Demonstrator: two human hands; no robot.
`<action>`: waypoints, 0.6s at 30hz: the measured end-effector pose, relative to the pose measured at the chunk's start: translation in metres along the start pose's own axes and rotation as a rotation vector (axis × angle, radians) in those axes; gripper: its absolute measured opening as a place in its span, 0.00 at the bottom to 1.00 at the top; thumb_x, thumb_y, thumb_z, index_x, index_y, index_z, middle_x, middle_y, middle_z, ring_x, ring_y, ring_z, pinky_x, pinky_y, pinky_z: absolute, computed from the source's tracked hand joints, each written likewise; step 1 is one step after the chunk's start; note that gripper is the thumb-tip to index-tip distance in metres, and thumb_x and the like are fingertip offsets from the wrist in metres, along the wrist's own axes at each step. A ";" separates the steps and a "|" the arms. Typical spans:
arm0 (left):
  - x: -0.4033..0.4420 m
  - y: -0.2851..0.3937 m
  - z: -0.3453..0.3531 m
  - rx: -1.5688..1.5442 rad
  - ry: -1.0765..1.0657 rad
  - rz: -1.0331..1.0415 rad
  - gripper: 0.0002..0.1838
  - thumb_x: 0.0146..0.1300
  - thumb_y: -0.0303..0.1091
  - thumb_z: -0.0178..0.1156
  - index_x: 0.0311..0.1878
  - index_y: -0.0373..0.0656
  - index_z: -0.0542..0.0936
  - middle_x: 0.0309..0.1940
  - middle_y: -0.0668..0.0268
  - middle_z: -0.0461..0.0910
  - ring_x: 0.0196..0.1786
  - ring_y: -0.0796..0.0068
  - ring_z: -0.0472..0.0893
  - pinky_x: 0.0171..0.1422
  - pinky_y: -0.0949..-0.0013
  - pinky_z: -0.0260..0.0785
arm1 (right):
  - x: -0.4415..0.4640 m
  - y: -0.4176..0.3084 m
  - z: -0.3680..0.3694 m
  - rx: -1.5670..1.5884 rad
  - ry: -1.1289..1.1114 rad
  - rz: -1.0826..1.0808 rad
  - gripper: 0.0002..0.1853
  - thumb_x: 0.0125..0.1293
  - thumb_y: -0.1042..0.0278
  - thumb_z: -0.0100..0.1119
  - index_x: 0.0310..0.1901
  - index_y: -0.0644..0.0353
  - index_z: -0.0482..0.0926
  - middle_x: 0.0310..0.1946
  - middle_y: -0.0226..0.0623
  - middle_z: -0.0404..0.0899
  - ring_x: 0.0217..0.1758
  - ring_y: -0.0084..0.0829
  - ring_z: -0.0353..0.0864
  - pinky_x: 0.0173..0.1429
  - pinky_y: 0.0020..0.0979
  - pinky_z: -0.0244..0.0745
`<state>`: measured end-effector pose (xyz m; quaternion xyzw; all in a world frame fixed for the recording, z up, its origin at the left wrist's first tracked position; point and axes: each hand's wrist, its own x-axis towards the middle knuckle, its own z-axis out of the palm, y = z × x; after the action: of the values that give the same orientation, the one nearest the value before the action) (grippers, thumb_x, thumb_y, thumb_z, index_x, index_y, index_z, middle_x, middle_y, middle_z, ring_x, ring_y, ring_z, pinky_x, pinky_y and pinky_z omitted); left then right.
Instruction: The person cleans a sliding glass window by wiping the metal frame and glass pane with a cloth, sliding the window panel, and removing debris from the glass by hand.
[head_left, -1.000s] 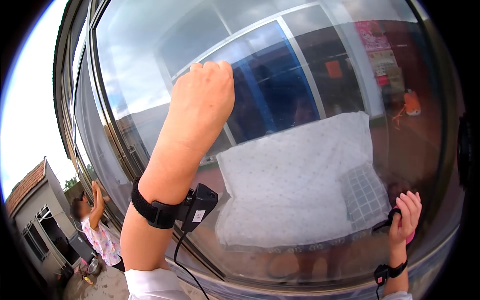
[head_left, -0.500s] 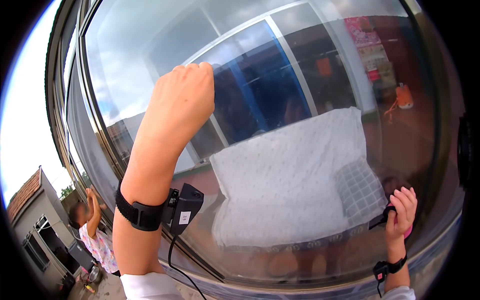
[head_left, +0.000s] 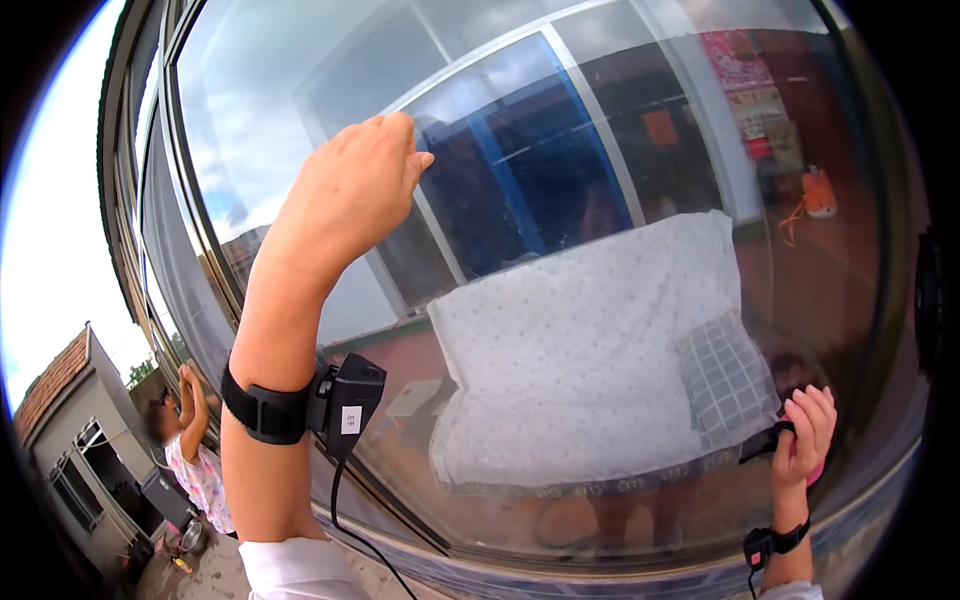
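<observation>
In front of a large window pane (head_left: 590, 170), my left hand (head_left: 350, 180) is raised with its fingers curled closed toward the glass. Its back faces me and hides whatever may be inside; the thumb tip shows at the right. Low on the right, my right hand (head_left: 805, 435) has its fingers bent around a pink-and-black object (head_left: 784, 430), mostly hidden by the hand, close to the pane. A black strap with a small box (head_left: 350, 405) circles my left forearm, and a similar strapped box (head_left: 760, 545) sits at my right wrist.
A pale patterned cloth (head_left: 570, 380) and a checked cushion (head_left: 725, 375) show through the glass. A cable (head_left: 355, 540) hangs from the left box. Another person (head_left: 200, 450) stands at the far left with arms raised to the windows. An orange item (head_left: 818, 192) appears at right.
My left hand has tilted and moved slightly left, with its thumb now showing at the right. My right hand has dropped a little, still around the pink-and-black object.
</observation>
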<state>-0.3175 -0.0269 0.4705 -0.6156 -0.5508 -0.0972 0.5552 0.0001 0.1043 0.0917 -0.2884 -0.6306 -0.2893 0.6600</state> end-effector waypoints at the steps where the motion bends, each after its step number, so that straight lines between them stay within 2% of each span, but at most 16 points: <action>1: 0.000 0.001 0.003 -0.001 -0.003 0.000 0.12 0.68 0.35 0.52 0.32 0.36 0.67 0.27 0.54 0.73 0.36 0.53 0.73 0.42 0.58 0.65 | 0.000 0.000 0.000 -0.003 0.009 0.003 0.17 0.50 0.81 0.50 0.42 0.63 0.79 0.45 0.41 0.79 0.54 0.46 0.76 0.65 0.53 0.63; 3: 0.000 0.001 0.009 0.062 0.094 0.028 0.12 0.68 0.35 0.51 0.33 0.36 0.67 0.26 0.54 0.73 0.35 0.52 0.73 0.42 0.58 0.65 | 0.000 -0.001 0.001 -0.007 0.013 0.007 0.16 0.50 0.81 0.50 0.42 0.63 0.79 0.45 0.41 0.78 0.53 0.46 0.76 0.65 0.52 0.63; 7: 0.000 0.001 0.015 0.089 0.117 0.014 0.13 0.69 0.37 0.49 0.33 0.37 0.67 0.27 0.53 0.73 0.36 0.52 0.73 0.43 0.57 0.65 | 0.001 -0.002 0.001 0.000 0.015 0.002 0.16 0.51 0.80 0.50 0.42 0.63 0.79 0.45 0.41 0.78 0.53 0.46 0.76 0.65 0.52 0.64; 10: -0.010 0.001 0.019 -0.090 0.184 -0.048 0.08 0.65 0.33 0.55 0.36 0.38 0.72 0.30 0.58 0.76 0.37 0.57 0.75 0.43 0.59 0.67 | 0.001 0.001 0.002 0.009 0.026 -0.010 0.15 0.52 0.79 0.50 0.42 0.63 0.79 0.45 0.41 0.78 0.53 0.46 0.76 0.65 0.51 0.64; 12: -0.019 -0.002 0.038 -0.360 0.372 -0.093 0.08 0.63 0.30 0.58 0.45 0.42 0.76 0.31 0.65 0.73 0.36 0.65 0.72 0.43 0.64 0.66 | 0.000 0.001 0.001 0.009 0.029 -0.015 0.15 0.52 0.79 0.50 0.43 0.63 0.79 0.45 0.41 0.78 0.53 0.46 0.76 0.64 0.51 0.64; 13: -0.024 -0.002 0.047 -0.365 0.372 -0.092 0.08 0.63 0.30 0.58 0.45 0.42 0.76 0.31 0.65 0.73 0.36 0.65 0.72 0.43 0.64 0.66 | 0.000 0.001 0.001 0.005 0.027 -0.012 0.15 0.52 0.79 0.50 0.43 0.63 0.79 0.45 0.41 0.78 0.53 0.46 0.76 0.64 0.51 0.65; 15: -0.030 0.005 0.066 -0.462 0.617 -0.089 0.15 0.59 0.28 0.62 0.50 0.48 0.80 0.31 0.69 0.72 0.35 0.71 0.70 0.42 0.69 0.65 | 0.001 0.001 0.001 -0.005 0.025 -0.014 0.15 0.52 0.79 0.50 0.43 0.63 0.79 0.45 0.41 0.78 0.53 0.46 0.76 0.64 0.51 0.65; 16: -0.031 0.008 0.075 -0.466 0.621 -0.090 0.15 0.59 0.28 0.62 0.50 0.48 0.80 0.31 0.69 0.72 0.35 0.71 0.70 0.42 0.69 0.65 | 0.001 0.000 0.002 -0.005 0.024 -0.012 0.15 0.52 0.79 0.51 0.43 0.63 0.79 0.45 0.41 0.78 0.53 0.46 0.76 0.64 0.51 0.65; 18: -0.030 0.017 0.091 -0.445 0.842 -0.120 0.14 0.58 0.29 0.64 0.49 0.51 0.83 0.32 0.71 0.72 0.36 0.72 0.70 0.42 0.70 0.65 | 0.001 0.001 0.002 -0.012 0.024 -0.015 0.15 0.52 0.78 0.51 0.43 0.63 0.79 0.46 0.41 0.78 0.53 0.46 0.76 0.64 0.51 0.65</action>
<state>-0.3601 0.0317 0.4051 -0.5936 -0.2783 -0.4855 0.5784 -0.0005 0.1059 0.0929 -0.2842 -0.6229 -0.3015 0.6636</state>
